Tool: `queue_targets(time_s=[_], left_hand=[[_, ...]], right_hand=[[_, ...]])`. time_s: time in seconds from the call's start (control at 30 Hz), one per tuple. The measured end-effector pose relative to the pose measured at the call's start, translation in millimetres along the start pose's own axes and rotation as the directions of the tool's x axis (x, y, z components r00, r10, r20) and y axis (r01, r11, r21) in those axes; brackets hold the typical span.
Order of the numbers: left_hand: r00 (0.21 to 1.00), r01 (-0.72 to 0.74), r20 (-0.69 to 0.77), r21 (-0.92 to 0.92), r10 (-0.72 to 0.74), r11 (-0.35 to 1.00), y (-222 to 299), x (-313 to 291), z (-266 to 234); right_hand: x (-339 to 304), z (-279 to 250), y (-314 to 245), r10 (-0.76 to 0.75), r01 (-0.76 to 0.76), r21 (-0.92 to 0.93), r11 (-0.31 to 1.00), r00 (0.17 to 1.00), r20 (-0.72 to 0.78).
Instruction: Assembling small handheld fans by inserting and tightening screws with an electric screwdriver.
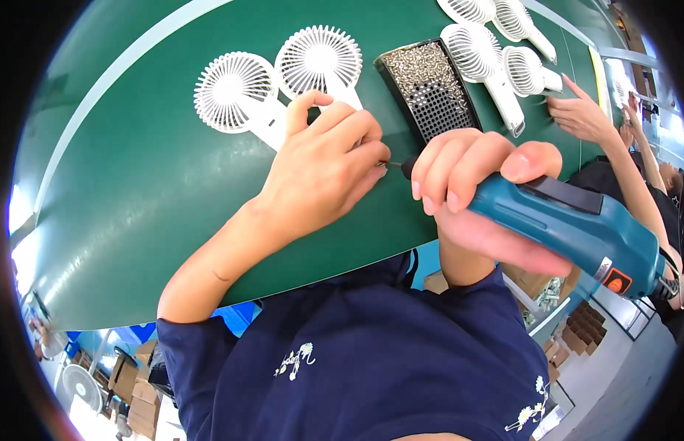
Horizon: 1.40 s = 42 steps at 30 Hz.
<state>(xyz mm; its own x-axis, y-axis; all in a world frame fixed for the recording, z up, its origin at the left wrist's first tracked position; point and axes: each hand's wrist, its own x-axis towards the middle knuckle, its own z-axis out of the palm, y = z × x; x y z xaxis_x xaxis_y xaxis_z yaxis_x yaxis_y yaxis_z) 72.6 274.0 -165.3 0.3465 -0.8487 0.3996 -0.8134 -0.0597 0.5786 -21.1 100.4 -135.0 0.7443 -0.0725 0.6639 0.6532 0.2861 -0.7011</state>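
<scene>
My right hand (481,184) is wrapped round a teal electric screwdriver (570,228), which lies tilted with its bit pointing left. The bit reaches the fingertips of my left hand (320,165), whose fingers are curled and pinched together. Whatever they pinch is too small or hidden to make out. Beyond that hand lie two white handheld fans, the left fan (235,92) and the right fan (320,59), with round ribbed heads. My left hand covers the lower parts of their handles. A black tray (474,110) of small screws, with a perforated grid, lies just beyond my right hand.
Several more white fans (485,62) rest at the far right of the green table (136,220). Another person's hand (581,117) reaches toward one of them. A cord leaves the screwdriver's rear end. Cardboard boxes (144,404) and a standing fan (81,388) are at the lower left.
</scene>
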Motion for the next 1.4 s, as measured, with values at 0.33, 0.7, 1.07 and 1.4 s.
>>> queue_targets(time_s=[0.33, 0.7, 1.07, 1.4], left_hand=[[0.999, -0.021, -0.025, -0.007, 0.021, 1.0, 0.5, 2.4, 0.6], [0.996, -0.024, -0.083, 0.043, 0.027, 0.999, -0.6, 2.1, 5.8], [0.996, -0.011, -0.089, 0.016, 0.013, 1.0, -0.7, 8.2, 6.6], [0.964, 0.078, -0.24, -0.162, -0.116, 0.984, 7.0, 25.2, 4.3]], right_hand=[[7.5, 5.6, 1.3, 0.048, -0.05, 0.074, 0.996, 0.999, 0.023], [30.5, -40.6, -0.4, -0.155, 0.117, -0.121, 0.986, 0.908, -0.389], [29.9, -45.0, 22.3, -0.16, 0.102, -0.14, 0.985, 0.846, -0.509], [42.6, -22.2, -28.7, -0.039, 0.052, 0.067, 0.996, 0.981, -0.189]])
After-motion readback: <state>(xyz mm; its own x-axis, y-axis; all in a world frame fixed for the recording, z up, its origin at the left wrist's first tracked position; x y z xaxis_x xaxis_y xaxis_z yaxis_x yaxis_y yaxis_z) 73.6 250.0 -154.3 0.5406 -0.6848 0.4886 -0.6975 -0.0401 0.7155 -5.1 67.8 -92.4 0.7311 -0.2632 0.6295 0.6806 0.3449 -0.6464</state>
